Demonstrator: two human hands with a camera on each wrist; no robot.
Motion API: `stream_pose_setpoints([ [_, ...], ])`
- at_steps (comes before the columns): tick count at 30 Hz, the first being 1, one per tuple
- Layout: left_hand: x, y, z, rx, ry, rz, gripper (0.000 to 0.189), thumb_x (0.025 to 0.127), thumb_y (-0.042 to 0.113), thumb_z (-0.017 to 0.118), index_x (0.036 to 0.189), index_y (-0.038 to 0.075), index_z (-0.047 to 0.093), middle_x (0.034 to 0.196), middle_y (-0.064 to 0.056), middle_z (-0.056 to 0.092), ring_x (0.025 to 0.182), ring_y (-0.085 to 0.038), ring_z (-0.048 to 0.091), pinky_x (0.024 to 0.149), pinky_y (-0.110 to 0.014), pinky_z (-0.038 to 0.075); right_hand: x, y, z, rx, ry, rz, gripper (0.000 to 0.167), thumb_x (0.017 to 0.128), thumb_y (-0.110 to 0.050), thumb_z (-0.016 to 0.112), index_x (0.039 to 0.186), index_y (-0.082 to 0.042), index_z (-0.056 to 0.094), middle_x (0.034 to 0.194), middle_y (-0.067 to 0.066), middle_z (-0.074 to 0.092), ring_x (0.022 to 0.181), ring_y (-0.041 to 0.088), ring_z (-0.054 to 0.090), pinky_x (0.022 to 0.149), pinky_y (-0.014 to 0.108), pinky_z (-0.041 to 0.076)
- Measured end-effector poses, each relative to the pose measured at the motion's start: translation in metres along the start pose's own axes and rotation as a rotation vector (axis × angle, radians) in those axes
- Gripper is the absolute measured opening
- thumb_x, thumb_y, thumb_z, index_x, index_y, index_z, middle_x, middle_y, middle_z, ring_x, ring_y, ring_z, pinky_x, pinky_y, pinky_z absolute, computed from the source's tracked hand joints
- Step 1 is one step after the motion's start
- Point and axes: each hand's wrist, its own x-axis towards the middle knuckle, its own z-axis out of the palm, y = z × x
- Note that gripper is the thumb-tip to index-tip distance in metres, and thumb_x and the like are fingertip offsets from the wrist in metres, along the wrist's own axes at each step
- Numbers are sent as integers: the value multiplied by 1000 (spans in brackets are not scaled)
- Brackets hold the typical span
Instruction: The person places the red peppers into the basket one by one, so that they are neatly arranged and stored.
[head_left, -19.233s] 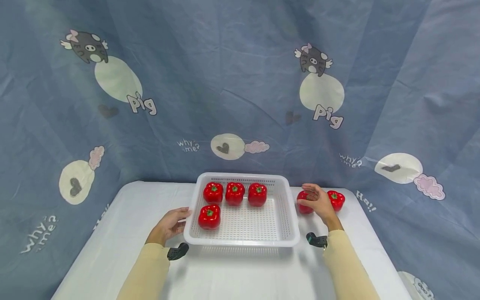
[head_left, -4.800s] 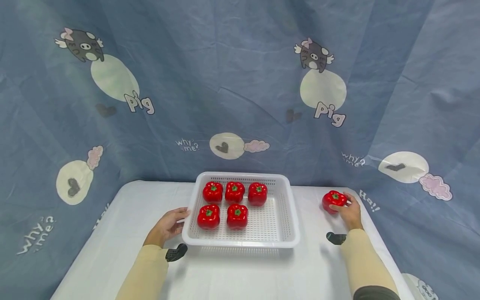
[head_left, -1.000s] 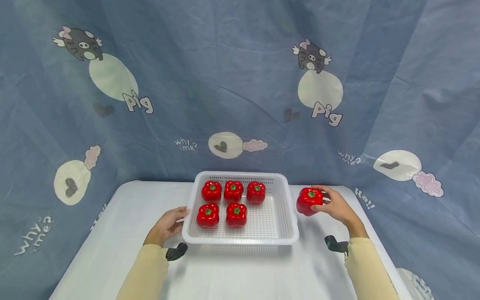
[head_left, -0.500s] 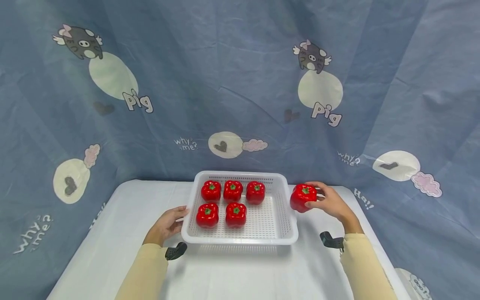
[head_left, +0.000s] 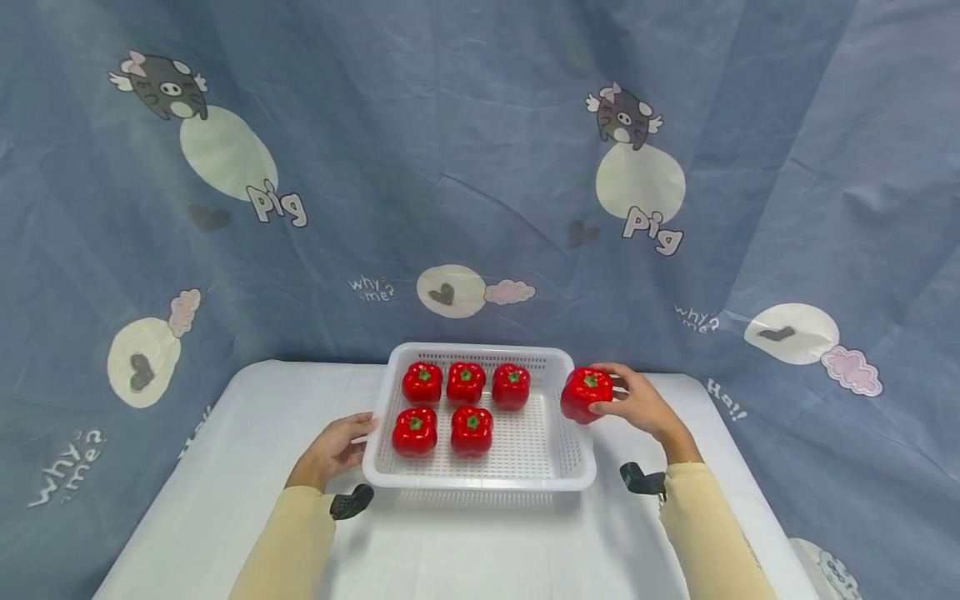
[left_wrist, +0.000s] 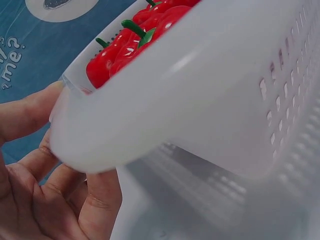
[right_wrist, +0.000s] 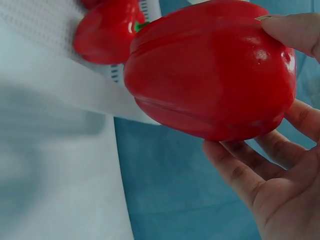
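Note:
My right hand point(head_left: 640, 406) holds a red bell pepper point(head_left: 587, 395) by its side, thumb in front and fingers behind. That pepper is raised over the right rim of a white perforated plastic basket point(head_left: 480, 483). Seen from the right wrist, the held pepper point(right_wrist: 210, 75) fills much of the view, thumb on one side and fingertips on the other. On the basket's left side my left hand point(head_left: 335, 447) grips the rim; in the left wrist view the thumb lies on the rim point(left_wrist: 115, 120) and the fingers curl beneath. Several red bell peppers point(head_left: 472, 431) stand in the basket, stems up.
The basket rests on a white-covered table point(head_left: 480, 550). A blue patterned curtain point(head_left: 480, 167) hangs right behind the table's back edge. Inside the basket, three peppers line the back row and two stand in front; bare floor point(head_left: 525, 450) shows at the right.
My right hand picked up the pepper at the table's right and carried it left, to above the basket's right rim. Earlier, another pepper joined the front row. My left hand has stayed at the rim.

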Motion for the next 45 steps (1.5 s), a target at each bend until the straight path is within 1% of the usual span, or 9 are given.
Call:
stream_pose_setpoints([
  [6,0,-1,-1,-11,0,-1,58,94,25,63,143,3,42,144,-23,40,113,-35,56,88,-45,54,7,2,8,-11,-18,-8,76,76,-12,80,141,-4,41,139,23,43,125,47,42,89,50,53],
  [11,0,-1,-1,-17,9,-2,56,93,25,64,142,5,44,143,-22,42,111,-34,58,86,-44,54,13,3,15,-20,-30,-5,76,75,-12,80,140,-4,42,137,22,46,124,45,44,88,50,53],
  [16,-2,-1,-1,-14,4,2,57,94,25,64,142,4,43,143,-23,42,112,-34,58,87,-44,54,19,1,23,-17,-48,-4,76,74,-12,81,139,-3,43,135,22,49,123,44,46,89,50,53],
  [26,0,0,-1,-26,1,-5,57,94,23,63,143,3,42,144,-23,40,110,-34,58,87,-44,54,31,0,36,-23,-134,-31,73,73,-14,81,138,-6,48,129,18,55,118,39,51,86,47,55],
  [32,1,-1,-1,-26,-3,-4,55,94,22,63,142,2,43,143,-24,42,107,-32,60,86,-45,55,37,0,41,-59,-134,-2,74,70,-13,83,136,-9,51,129,16,56,118,38,51,85,46,55],
  [37,2,-1,-2,-33,-5,-5,56,94,22,64,142,1,43,143,-24,41,108,-33,59,86,-45,54,42,2,45,-86,-144,13,75,69,-16,85,136,-11,52,130,13,55,118,34,51,86,44,56],
  [41,2,0,-2,-33,3,-7,56,93,23,65,141,3,44,143,-22,42,110,-34,58,86,-45,54,46,2,48,-79,-165,15,73,69,-15,85,135,-12,53,130,12,55,117,33,52,86,44,55],
  [45,3,0,-2,-28,1,-6,55,94,22,64,141,3,44,143,-22,42,109,-33,59,86,-45,54,49,3,51,-62,-185,35,73,69,-13,85,136,-11,54,133,12,54,117,33,52,88,44,55],
])
